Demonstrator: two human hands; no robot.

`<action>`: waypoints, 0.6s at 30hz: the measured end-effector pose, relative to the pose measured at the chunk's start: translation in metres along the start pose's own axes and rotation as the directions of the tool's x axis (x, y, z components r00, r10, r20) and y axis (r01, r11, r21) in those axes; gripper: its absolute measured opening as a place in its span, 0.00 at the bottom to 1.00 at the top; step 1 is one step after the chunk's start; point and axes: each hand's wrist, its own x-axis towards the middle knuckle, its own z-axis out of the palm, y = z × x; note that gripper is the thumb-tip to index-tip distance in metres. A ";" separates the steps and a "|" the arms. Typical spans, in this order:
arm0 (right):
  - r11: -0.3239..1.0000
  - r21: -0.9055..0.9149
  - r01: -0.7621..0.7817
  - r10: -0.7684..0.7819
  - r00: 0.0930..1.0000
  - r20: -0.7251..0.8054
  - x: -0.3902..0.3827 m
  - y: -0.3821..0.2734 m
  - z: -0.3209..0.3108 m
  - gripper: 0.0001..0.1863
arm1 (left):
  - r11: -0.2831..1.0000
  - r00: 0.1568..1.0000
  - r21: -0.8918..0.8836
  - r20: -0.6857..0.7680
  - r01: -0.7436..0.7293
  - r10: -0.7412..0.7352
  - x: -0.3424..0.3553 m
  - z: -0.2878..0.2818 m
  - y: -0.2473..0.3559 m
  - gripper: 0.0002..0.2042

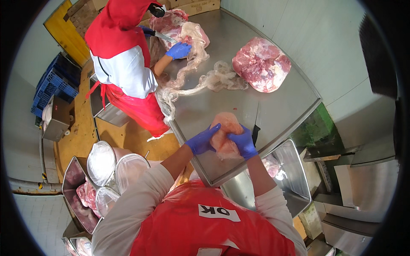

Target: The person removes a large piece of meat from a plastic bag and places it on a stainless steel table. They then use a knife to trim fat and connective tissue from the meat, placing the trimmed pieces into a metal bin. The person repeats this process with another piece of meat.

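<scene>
Between my left hand (203, 140) and my right hand (244, 143), both in blue gloves, I hold a pale pink lump of meat (225, 134) over the near end of the metal table (205, 164). The fingers of each hand curl round its sides. Whether a thin film covers the lump I cannot tell. Just beyond my right hand a knife with a black handle (256, 133) lies on the table. A large red cut of meat (261, 64) rests farther off at the right. Crumpled, whitish netting or film (222, 77) stretches leftward from it.
At the far left a co-worker in red (124, 77) holds a knife (165, 37) against a big piece of meat (185, 34). Metal bins stand beside me: one with meat at right (294, 170), another at left (77, 187) near plastic-lined tubs (101, 164).
</scene>
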 end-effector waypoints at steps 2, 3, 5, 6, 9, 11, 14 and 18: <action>0.993 0.118 -0.020 0.027 0.998 -0.057 -0.003 0.014 0.009 0.23 | 0.986 0.998 -0.158 0.049 0.044 -0.037 0.002 -0.002 -0.009 0.39; 0.984 0.177 -0.029 0.043 0.996 -0.077 -0.004 0.016 0.015 0.24 | 0.969 0.996 -0.237 0.070 0.063 -0.047 0.000 0.000 -0.008 0.38; 0.988 0.148 0.042 -0.023 0.992 -0.126 -0.006 0.016 0.019 0.22 | 0.956 0.996 -0.290 0.088 0.051 -0.026 -0.001 0.007 -0.008 0.36; 0.988 0.138 0.075 -0.055 0.988 -0.144 -0.008 0.016 0.025 0.21 | 0.948 0.996 -0.317 0.089 0.042 -0.014 -0.004 0.009 -0.008 0.35; 0.992 0.008 0.123 -0.120 0.975 -0.186 -0.008 0.024 0.028 0.21 | 0.931 0.998 -0.360 0.055 0.052 -0.034 -0.002 0.010 -0.009 0.33; 0.985 -0.077 0.152 -0.163 0.974 -0.158 -0.001 0.036 0.027 0.24 | 0.941 1.000 -0.338 0.006 -0.023 0.026 0.002 0.002 -0.012 0.31; 0.961 -0.154 0.229 -0.244 0.966 -0.089 0.002 0.044 0.036 0.29 | 0.952 0.996 -0.294 -0.035 -0.090 0.084 -0.004 -0.013 -0.016 0.29; 0.959 -0.211 0.190 -0.151 0.971 0.187 -0.014 0.010 0.064 0.32 | 0.953 0.962 -0.194 -0.191 -0.233 0.197 -0.052 -0.047 -0.016 0.23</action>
